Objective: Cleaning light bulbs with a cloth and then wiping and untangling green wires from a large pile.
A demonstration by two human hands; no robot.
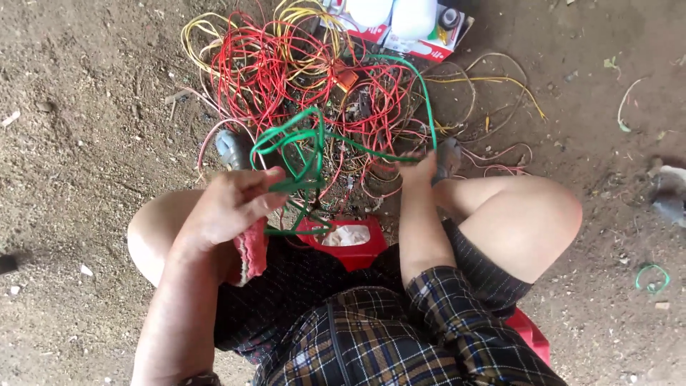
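Observation:
My left hand [229, 207] is closed around a bundle of green wire loops [296, 154] held up over my knees. The same green wire runs right to my right hand [418, 171], which pinches it between the fingers, then arcs up and back over the pile. Beyond both hands lies a tangled heap of red and yellow wires [300, 64] on the dirt. A red cloth [250, 254] hangs under my left wrist. Between my knees stands a small red container [346, 239] with something pale inside.
A red-and-white box [400, 28] with white containers sits at the top behind the wires. A small green wire ring [652, 277] lies on the dirt at the right. My feet [232, 149] rest at the heap's near edge. Bare dirt surrounds everything.

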